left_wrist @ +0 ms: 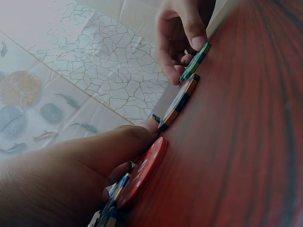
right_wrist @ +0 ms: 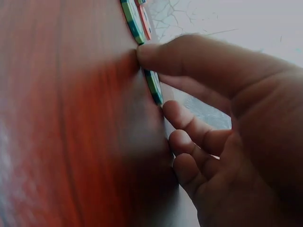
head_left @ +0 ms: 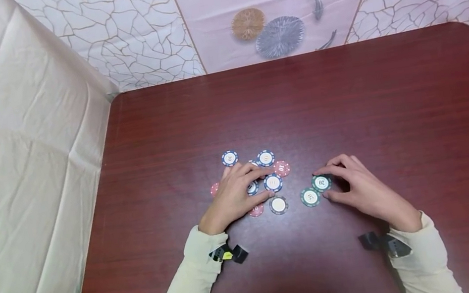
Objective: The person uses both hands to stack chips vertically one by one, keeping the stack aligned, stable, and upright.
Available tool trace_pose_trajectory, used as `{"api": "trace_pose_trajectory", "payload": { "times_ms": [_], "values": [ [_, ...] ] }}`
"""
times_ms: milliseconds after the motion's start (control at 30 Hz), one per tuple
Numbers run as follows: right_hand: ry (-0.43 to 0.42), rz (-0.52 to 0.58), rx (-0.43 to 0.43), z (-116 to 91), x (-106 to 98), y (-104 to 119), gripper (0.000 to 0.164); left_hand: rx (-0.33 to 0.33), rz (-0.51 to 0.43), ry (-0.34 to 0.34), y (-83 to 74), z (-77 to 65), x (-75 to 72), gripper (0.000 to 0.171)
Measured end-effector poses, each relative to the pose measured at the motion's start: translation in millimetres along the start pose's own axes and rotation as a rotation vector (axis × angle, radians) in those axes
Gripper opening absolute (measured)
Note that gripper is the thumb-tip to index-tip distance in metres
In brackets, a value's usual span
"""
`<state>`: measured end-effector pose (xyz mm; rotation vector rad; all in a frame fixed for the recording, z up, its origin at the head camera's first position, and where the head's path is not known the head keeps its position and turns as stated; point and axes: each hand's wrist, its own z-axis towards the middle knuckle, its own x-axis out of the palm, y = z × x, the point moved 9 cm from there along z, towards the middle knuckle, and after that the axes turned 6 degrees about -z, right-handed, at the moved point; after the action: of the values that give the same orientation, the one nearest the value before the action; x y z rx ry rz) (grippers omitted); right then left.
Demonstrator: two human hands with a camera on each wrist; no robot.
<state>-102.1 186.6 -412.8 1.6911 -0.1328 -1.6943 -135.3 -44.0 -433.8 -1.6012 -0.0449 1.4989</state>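
Poker chips lie flat on the dark red table. My left hand (head_left: pixel 234 194) reaches over a cluster of blue and red chips, its thumb and index finger at opposite edges of a blue chip (head_left: pixel 273 182). Other blue chips (head_left: pixel 265 158) and a red chip (head_left: pixel 281 168) lie around it, some partly hidden under the hand. Just below the thumb is a grey chip (head_left: pixel 278 205). To the right, my right hand (head_left: pixel 359 186) pinches a green chip (head_left: pixel 321 183) marked 20 by its edges. A second green chip (head_left: pixel 310 197) lies beside it, touching or nearly touching.
The wood-grain table (head_left: pixel 391 109) extends well beyond the chips on every side. Along its back edge hangs a patterned cloth (head_left: pixel 132 30), and a pale cloth (head_left: pixel 17 172) covers the left side. Each wrist wears a small black camera.
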Motion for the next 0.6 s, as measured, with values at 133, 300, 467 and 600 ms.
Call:
{"api": "trace_pose_trajectory", "payload": {
  "times_ms": [133,300,467,600],
  "values": [
    [-0.022,-0.003,0.005,1.2,-2.4,-1.7,0.047,-0.003,0.005,-0.004,0.2,0.3,-1.7,0.049],
    [-0.06,-0.019,-0.039,1.6,-5.7,0.4,0.046,-0.002,0.01,-0.006,-0.2,1.7,-2.0,0.049],
    [-0.07,-0.05,-0.063,1.6,-4.7,3.3,0.044,0.008,0.009,-0.006,-0.9,0.9,-1.5,0.048],
    [-0.041,-0.075,-0.047,1.6,-0.7,5.1,0.042,0.006,0.011,0.0,-0.3,-0.4,-0.5,0.048]
  ]
}}
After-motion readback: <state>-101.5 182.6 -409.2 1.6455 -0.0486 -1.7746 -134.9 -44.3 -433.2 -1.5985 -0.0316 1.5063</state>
